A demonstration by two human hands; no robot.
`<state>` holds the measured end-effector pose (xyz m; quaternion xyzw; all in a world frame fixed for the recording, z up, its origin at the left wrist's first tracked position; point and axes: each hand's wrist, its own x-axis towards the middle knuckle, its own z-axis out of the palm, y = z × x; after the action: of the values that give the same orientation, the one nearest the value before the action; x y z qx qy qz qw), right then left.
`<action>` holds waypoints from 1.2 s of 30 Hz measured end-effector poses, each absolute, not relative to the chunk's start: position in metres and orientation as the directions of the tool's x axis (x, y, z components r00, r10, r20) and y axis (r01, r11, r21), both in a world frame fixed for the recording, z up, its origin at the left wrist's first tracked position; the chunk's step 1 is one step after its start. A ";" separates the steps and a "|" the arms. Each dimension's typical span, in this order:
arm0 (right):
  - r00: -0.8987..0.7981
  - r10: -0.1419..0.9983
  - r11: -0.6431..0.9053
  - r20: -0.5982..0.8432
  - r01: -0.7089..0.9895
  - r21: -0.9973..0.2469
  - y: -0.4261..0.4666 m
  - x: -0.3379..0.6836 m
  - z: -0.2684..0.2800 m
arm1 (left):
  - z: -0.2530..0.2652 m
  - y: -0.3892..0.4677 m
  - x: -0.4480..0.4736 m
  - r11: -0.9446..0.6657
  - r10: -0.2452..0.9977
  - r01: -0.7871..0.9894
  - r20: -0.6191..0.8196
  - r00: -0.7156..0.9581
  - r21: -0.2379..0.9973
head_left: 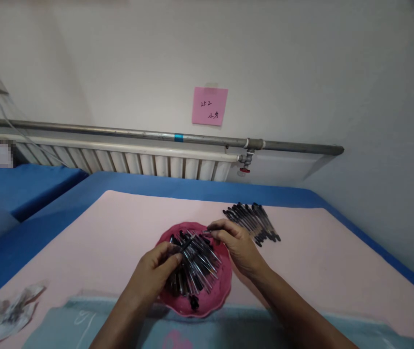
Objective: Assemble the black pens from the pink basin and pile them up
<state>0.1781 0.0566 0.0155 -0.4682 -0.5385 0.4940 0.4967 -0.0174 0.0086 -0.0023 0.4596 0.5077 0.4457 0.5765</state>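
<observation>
A pink, wavy-rimmed bowl [216, 303] holds many clear pen barrels and black pen parts [204, 265]. Over its left side, my left hand [152, 271] pinches a dark pen piece [188, 243] with a pale tip between thumb and fingers. My right hand [242, 248] is at the bowl's upper right edge, its thumb and forefinger closed on a small, partly clear piece [207, 233], too small to name for certain. The two pinched pieces are close together but look apart. Beyond my right hand, several black-capped pens [252, 222] lie side by side.
A pink sheet [127, 218] covers the blue table [148, 182]. At lower left lies a crumpled, black-stained tissue [8, 310]. A light blue cloth [83, 320] is along the near edge. Behind stand a white radiator [156, 162] and a metal pipe [127, 132] with a red-handled valve [245, 170].
</observation>
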 end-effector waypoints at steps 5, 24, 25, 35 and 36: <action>-0.102 0.992 0.086 0.080 0.057 -0.995 0.054 0.178 0.019 | 0.000 0.008 -0.017 0.175 0.977 -0.012 -0.172 0.127 0.985; -0.225 0.972 -0.136 -0.069 -0.301 -0.944 0.033 0.153 0.005 | -0.003 0.004 -0.006 0.269 0.942 -0.082 -0.245 0.229 0.960; -0.214 0.975 -0.130 -0.065 -0.304 -0.944 0.033 0.152 0.006 | -0.004 0.005 -0.006 0.275 0.943 -0.093 -0.249 0.222 0.957; -0.332 0.943 0.025 -0.003 0.081 -0.996 0.020 0.142 0.009 | 0.010 0.001 0.003 0.291 0.943 -0.584 -0.329 0.043 0.758; -0.349 0.937 0.059 0.017 0.111 -0.992 0.016 0.140 0.009 | 0.011 0.000 0.006 0.301 0.939 -0.604 -0.339 0.054 0.738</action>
<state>0.1395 0.0161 0.0089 -0.4233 -0.6192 0.5396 0.3824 0.0061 -0.0004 0.0115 0.2060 0.4073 0.5542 0.6961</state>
